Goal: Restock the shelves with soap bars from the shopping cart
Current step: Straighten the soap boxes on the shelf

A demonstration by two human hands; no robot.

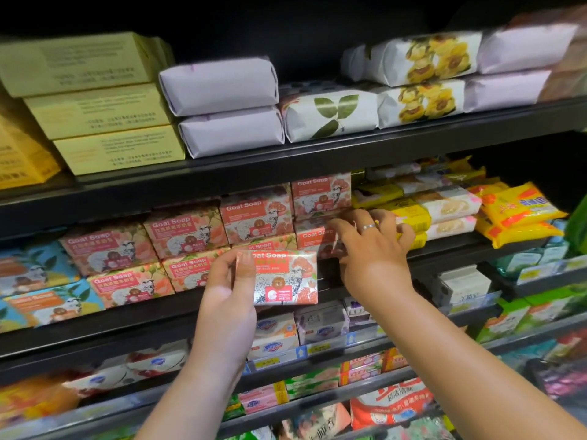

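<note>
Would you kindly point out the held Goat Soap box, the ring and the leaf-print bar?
held Goat Soap box (pixel 282 277), head view, front face centre.
ring (pixel 368 227), head view, top of the band.
leaf-print bar (pixel 325 106), head view, printed leaf on the wrapper.

Front Goat Soap box (pixel 282 277): coral-red top, white below w/ speckled goat print, peach flowers. Shelved Goat Soap boxes (pixel 187 230): same coral & peach floral. Far-left boxes (pixel 35 268): blue w/ green leaves. On black upper shelf (pixel 317 157): pale yellow cartons (pixel 95 103), lilac wrapped bars (pixel 222 87), white wrap w/ green leaf print (pixel 330 115), white wraps w/ yellow blooms (pixel 425 58).
</note>
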